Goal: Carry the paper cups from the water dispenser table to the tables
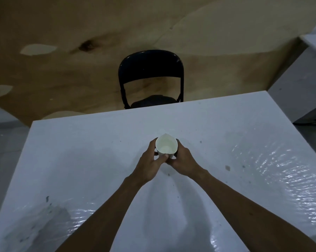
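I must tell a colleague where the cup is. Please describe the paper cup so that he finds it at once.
Look at the white table in front of the dark folding chair. Near its middle, both hands hold the paper cup. It is the only object there, its rim pinched to a point.

1 paper cup [166, 146], 2 hands [150, 165] [183, 161], 2 tables [217, 142] [315, 42], 1 chair [150, 64]
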